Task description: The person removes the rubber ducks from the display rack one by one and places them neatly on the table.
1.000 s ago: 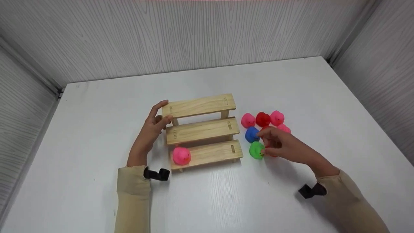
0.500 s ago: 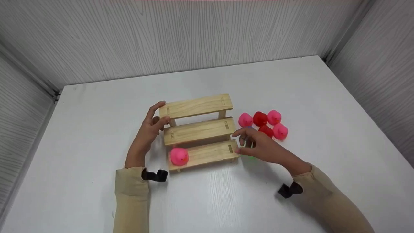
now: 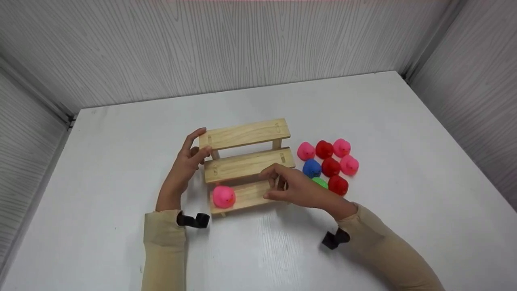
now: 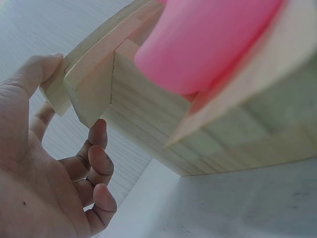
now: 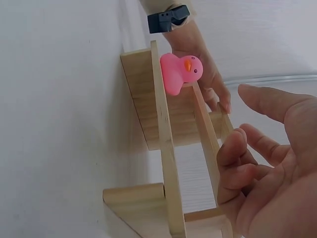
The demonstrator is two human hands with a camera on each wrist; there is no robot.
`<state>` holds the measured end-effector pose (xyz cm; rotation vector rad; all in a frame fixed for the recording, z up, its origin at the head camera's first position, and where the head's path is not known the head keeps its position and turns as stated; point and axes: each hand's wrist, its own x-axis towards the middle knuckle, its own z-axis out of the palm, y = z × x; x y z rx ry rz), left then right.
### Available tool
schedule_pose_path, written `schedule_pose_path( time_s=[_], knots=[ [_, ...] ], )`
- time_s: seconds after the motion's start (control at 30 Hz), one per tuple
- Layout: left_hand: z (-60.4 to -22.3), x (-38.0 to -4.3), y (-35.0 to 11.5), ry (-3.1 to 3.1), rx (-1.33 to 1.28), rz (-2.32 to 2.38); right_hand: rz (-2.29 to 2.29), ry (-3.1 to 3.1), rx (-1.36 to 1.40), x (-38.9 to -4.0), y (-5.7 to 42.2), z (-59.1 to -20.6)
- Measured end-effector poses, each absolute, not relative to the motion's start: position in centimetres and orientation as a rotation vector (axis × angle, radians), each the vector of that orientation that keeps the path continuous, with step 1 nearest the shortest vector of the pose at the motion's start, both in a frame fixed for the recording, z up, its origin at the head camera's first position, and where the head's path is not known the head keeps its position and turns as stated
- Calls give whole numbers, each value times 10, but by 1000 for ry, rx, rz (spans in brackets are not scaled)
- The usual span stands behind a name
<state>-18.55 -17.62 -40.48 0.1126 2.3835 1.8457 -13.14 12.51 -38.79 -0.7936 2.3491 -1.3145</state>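
A three-step wooden stand (image 3: 246,164) stands on the table. My left hand (image 3: 186,163) grips the left end of its top board between thumb and fingers; the left wrist view shows the thumb on the board (image 4: 61,101) and the other fingers curled below. A pink rubber duck (image 3: 223,196) sits at the left end of the lowest step, seen also in the right wrist view as a pink duck (image 5: 179,73). My right hand (image 3: 298,186) hovers over the right part of that step. Its thumb and fingers are apart, with nothing between them.
Right of the stand, several rubber ducks are grouped on the white table (image 3: 258,250): a blue duck (image 3: 312,168), a green duck (image 3: 320,182) partly behind my right hand, red ducks (image 3: 331,166) and pink ducks (image 3: 342,148). A wood-grain panel (image 3: 242,44) rises behind the table.
My right hand has moved left from beside the green and blue ducks to over the lowest step. The ducks stay on the table. My left hand keeps its grip on the stand.
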Motion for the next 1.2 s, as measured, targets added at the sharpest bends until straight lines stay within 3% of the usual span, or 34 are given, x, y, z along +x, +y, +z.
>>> schedule_pose_path(
  time_s=[1.2],
  knots=[
    [-406, -186, -176, 2377, 66, 1852, -1165, 2375, -870, -125, 57, -397]
  ],
)
